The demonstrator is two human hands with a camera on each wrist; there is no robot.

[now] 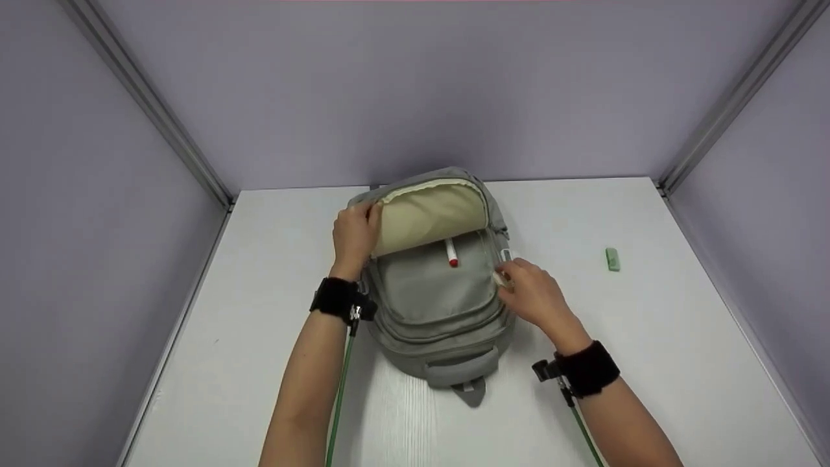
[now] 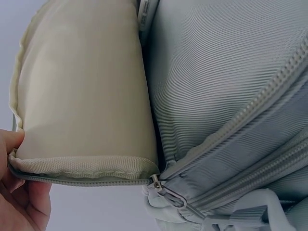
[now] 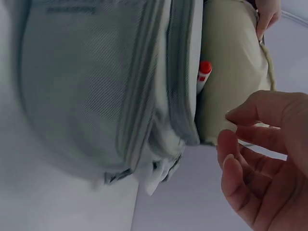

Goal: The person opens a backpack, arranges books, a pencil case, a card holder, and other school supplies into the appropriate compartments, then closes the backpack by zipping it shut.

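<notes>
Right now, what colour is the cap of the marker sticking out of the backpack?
Red, on the marker; clearest in the head view.

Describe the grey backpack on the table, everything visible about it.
The backpack is grey woven fabric, lying flat on the white table. Its main compartment is unzipped, showing cream lining. A red-capped marker pokes out of the opening. The left hand holds the open edge back; the right hand touches the right side by the zipper.

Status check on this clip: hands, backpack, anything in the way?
Left hand grips the backpack flap edge, held open. Right hand pinches at its right side zipper. Red-capped marker pokes from the opening. Nothing blocking.
</notes>
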